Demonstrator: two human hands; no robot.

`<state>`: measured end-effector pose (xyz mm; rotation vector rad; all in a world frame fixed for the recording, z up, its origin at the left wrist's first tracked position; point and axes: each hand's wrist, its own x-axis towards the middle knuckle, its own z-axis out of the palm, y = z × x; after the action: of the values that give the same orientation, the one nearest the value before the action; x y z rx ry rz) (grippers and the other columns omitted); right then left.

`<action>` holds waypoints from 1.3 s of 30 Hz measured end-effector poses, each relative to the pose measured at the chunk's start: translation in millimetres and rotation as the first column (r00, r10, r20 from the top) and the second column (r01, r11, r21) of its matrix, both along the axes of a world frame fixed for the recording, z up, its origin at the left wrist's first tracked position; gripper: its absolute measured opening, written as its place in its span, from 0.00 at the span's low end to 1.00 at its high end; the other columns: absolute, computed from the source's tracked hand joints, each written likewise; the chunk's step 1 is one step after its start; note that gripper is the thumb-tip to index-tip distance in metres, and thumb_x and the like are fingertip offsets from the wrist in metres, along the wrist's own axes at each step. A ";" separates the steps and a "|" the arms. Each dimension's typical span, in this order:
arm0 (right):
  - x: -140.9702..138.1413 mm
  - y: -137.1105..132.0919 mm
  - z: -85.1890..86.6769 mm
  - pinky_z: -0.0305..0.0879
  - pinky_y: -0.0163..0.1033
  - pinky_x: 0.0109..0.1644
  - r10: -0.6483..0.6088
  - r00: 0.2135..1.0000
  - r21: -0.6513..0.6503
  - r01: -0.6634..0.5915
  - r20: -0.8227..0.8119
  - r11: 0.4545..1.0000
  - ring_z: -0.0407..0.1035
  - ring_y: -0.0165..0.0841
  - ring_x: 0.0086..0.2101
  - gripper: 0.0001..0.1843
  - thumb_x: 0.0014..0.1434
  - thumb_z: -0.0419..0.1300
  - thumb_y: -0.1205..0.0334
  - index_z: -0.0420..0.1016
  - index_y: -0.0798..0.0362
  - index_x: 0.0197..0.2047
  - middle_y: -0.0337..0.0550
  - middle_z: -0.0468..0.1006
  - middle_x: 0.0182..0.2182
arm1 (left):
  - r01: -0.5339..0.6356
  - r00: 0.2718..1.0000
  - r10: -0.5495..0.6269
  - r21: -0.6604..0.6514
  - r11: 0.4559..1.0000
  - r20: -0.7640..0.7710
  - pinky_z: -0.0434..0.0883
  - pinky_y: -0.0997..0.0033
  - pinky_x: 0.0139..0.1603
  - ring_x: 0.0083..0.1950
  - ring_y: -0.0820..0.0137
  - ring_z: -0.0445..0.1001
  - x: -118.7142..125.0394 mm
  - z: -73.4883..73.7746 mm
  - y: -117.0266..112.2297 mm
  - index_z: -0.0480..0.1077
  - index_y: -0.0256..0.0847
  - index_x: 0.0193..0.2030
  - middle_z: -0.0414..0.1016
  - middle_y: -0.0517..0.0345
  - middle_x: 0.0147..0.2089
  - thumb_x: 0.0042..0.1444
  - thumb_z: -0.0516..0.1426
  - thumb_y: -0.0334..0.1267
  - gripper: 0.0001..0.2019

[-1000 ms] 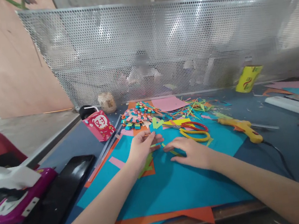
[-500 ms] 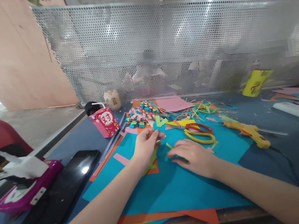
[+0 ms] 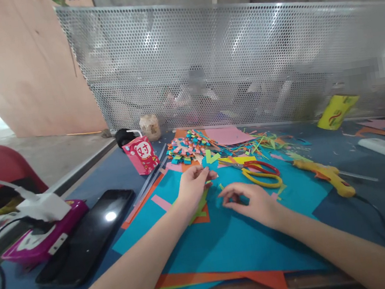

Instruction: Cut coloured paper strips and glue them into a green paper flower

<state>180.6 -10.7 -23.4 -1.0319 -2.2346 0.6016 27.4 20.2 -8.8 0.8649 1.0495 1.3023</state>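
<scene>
My left hand [image 3: 194,185] pinches a small blue paper piece [image 3: 210,165] between thumb and fingers. Light green strips [image 3: 213,157] stand on that piece in a V shape. To its right, my right hand [image 3: 251,198] has its fingers curled together above the large blue sheet [image 3: 251,247]. A short yellow-green paper strip [image 3: 221,187] shows at those fingertips. Beneath my left hand lie green strips [image 3: 198,210] on an orange scrap. Scissors [image 3: 262,175] with red and yellow handles rest just beyond my right hand.
Coloured paper bundles [image 3: 188,149] and shredded strips [image 3: 264,142] lie at the back. At right is a yellow glue gun [image 3: 323,175] with a cord. A red drink carton [image 3: 141,156], a black phone [image 3: 88,237] and a purple power strip [image 3: 54,237] occupy the left. A perforated metal screen [image 3: 165,61] stands behind.
The view has shifted slightly, so everything sits a little further right. My right fingers have curled more closely together; my left hand keeps its pinch on the blue piece.
</scene>
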 end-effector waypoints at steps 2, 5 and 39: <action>1.8 1.1 0.4 0.66 0.34 0.37 -0.054 0.996 -0.069 0.049 -0.074 0.996 0.71 0.30 0.32 0.11 0.52 0.56 0.72 0.68 0.55 0.41 0.41 0.77 0.31 | -0.003 1.000 0.003 -0.007 1.000 0.004 0.67 0.77 0.27 0.26 0.75 0.73 0.0 0.3 0.4 0.62 0.35 0.25 0.73 0.56 0.23 0.51 0.54 0.28 0.05; 4.4 2.2 -0.5 0.65 0.37 0.41 -0.070 0.997 -0.067 0.067 -0.034 0.995 0.71 0.31 0.35 0.12 0.52 0.56 0.71 0.68 0.53 0.42 0.41 0.77 0.33 | -0.004 1.000 0.004 -0.009 1.000 0.005 0.68 0.76 0.27 0.26 0.74 0.73 0.0 0.9 0.6 0.62 0.35 0.25 0.73 0.56 0.23 0.51 0.54 0.28 0.06; 4.1 -1.9 0.9 0.59 0.40 0.37 -0.025 0.878 0.608 -0.309 0.477 0.731 0.65 0.36 0.35 0.13 0.61 0.45 0.70 0.70 0.59 0.41 0.48 0.75 0.30 | -0.008 1.000 0.008 -0.007 1.000 0.009 0.67 0.75 0.27 0.26 0.74 0.72 -0.2 0.0 0.9 0.63 0.36 0.24 0.71 0.58 0.22 0.50 0.55 0.29 0.06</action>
<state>184.7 -12.6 -22.5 -0.6429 -2.6346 -0.4606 27.2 21.1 -8.8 0.8492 1.0510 1.3074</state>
